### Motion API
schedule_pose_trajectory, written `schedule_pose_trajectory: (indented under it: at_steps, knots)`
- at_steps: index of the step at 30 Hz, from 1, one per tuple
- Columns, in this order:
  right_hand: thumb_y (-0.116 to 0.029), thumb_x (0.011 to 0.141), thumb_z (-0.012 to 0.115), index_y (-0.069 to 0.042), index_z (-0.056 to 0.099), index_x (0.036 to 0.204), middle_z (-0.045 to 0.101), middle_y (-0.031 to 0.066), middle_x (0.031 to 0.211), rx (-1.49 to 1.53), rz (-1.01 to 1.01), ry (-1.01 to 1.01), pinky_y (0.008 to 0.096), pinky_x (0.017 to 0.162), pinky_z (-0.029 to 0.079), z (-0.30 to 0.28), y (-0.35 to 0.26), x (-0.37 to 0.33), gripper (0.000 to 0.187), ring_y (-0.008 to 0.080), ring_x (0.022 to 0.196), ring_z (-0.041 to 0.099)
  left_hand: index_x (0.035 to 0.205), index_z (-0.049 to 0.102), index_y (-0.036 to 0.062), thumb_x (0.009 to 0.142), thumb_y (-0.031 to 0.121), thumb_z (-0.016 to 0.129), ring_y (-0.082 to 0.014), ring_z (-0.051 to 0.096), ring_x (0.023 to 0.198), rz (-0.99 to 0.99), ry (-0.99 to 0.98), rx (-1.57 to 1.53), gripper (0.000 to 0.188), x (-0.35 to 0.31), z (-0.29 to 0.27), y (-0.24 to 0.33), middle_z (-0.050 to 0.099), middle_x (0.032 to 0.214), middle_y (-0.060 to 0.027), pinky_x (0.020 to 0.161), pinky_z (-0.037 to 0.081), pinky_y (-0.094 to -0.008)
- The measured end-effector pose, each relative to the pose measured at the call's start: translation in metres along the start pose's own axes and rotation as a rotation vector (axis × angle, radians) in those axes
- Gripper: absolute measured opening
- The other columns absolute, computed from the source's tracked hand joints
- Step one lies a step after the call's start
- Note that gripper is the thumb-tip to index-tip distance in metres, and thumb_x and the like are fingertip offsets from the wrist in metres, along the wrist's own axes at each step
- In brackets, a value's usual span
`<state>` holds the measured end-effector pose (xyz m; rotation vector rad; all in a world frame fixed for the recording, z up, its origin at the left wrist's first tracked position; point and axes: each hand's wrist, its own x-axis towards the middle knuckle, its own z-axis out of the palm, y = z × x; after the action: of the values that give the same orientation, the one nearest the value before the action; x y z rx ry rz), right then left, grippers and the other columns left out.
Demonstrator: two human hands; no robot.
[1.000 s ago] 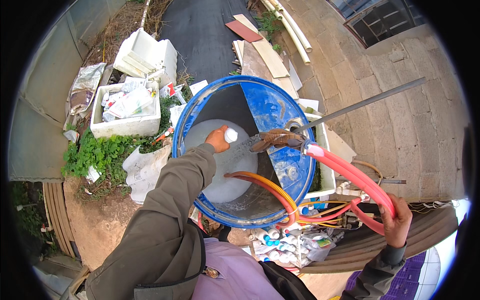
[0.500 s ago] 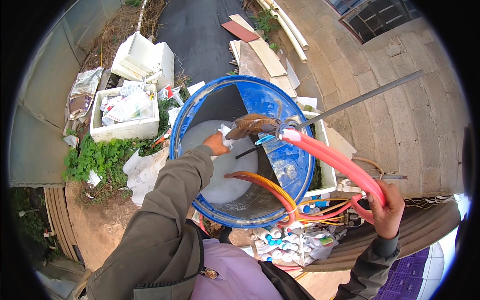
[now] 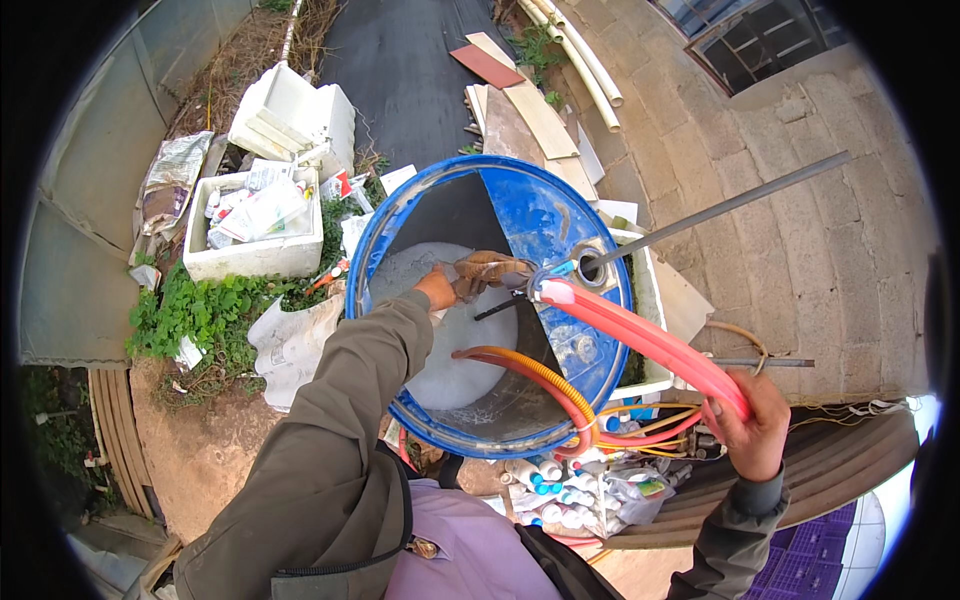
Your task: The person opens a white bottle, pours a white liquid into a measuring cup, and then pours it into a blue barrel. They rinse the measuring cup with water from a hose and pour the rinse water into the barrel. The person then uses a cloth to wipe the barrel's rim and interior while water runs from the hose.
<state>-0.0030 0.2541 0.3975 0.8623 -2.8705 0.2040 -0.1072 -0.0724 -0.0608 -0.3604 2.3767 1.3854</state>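
Observation:
A blue drum (image 3: 352,262) stands before me, partly covered by a blue lid piece (image 3: 545,220), with cloudy, foamy liquid (image 3: 440,355) inside. My right hand (image 3: 752,422) is closed around a thick red hose (image 3: 650,345) right of the drum. The hose's far end, bound with bluish cord, carries a wrinkled brown cloth sleeve (image 3: 492,268) over the drum's opening. My left hand (image 3: 437,288) is closed at the sleeve's free end, above the liquid; a bit of white shows beneath the fingers. A ribbed orange hose (image 3: 540,372) dips into the drum over its near rim.
A long grey rod (image 3: 730,208) slants through the lid's hole, its dark end inside the drum. White foam boxes (image 3: 250,262), one holding bottles and bags, stand left. Several bottles (image 3: 545,490) lie by the near rim. Boards and pipes (image 3: 575,65) lie along the block wall.
My right hand and the red hose have moved left and slightly down. The brown sleeve has shifted left toward my left hand, which now grips its end and shows less white.

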Motion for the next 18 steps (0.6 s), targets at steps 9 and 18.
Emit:
schedule_pose_trajectory:
  at_steps: [9,18]
  knots:
    - [-0.017,0.079,0.084,0.0,0.07,0.105,0.064,0.0137,0.081,0.06,-0.002,-0.011,0.0337,0.065,0.048,0.004,0.001,-0.006,0.034,0.0262,0.068,0.058,0.134,0.044,-0.008,0.082,0.044,0.078,-0.0276,0.073,0.081,0.04,0.058,-0.153,0.081,0.017,0.009,-0.011,0.069,0.102,-0.0257,0.054,0.057,-0.0406]
    - [-0.017,0.078,0.085,0.0,0.069,0.102,0.061,0.0132,0.079,0.062,0.046,0.03,0.034,0.063,0.047,0.004,0.001,-0.005,0.034,0.026,0.067,0.058,0.12,0.061,-0.0067,0.077,0.032,0.083,-0.0318,0.072,0.086,0.04,-0.042,0.0,0.063,0.013,0.002,-0.01,0.072,0.095,-0.0192,0.073,0.059,-0.0396]
